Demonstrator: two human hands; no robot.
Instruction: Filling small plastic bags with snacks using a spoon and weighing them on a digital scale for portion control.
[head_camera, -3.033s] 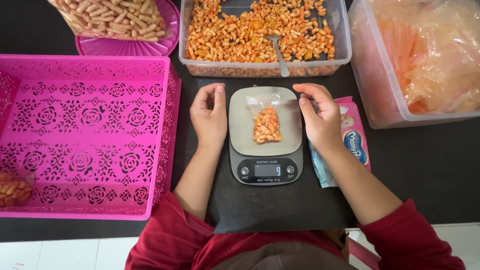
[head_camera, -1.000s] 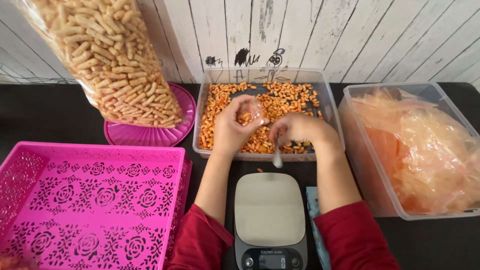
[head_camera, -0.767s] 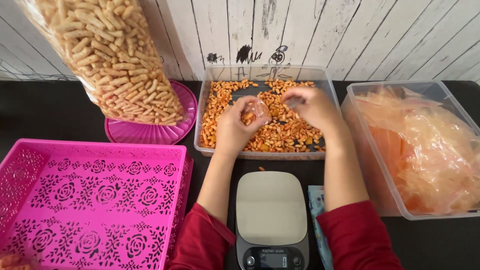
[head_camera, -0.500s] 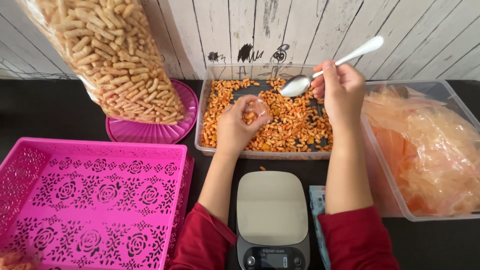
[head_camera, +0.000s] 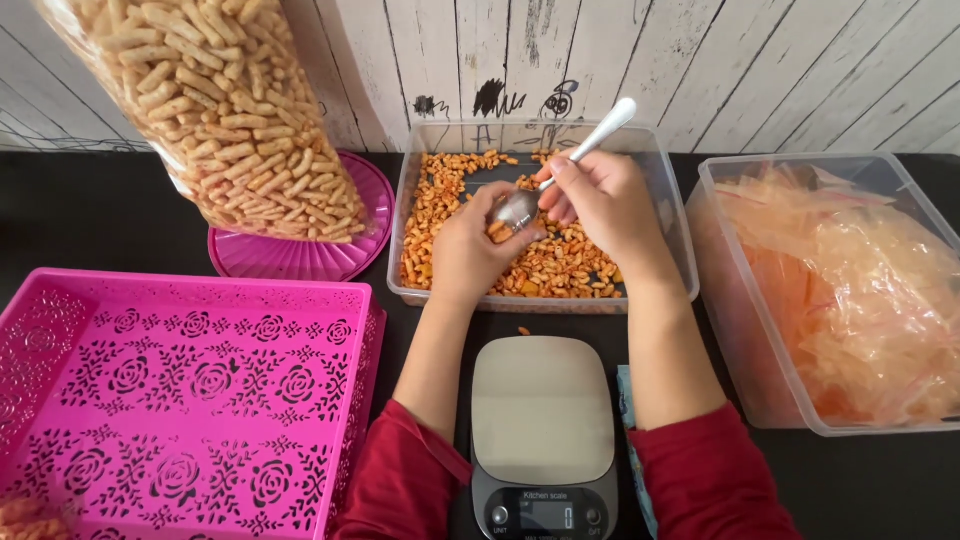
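Dark table (head_camera: 120, 215): hands (head_camera: 470, 255), spoon (head_camera: 520, 205), snack tub (head_camera: 660, 200).

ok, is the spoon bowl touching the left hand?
Touching. The head view shows the spoon bowl resting against the left hand fingertips, with no gap; the right hand grips its handle.

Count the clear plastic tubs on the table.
2. One clear tub of orange snack mix sits at centre back, under both hands; another clear tub of thin plastic bags sits at right, partly cut off by the frame.
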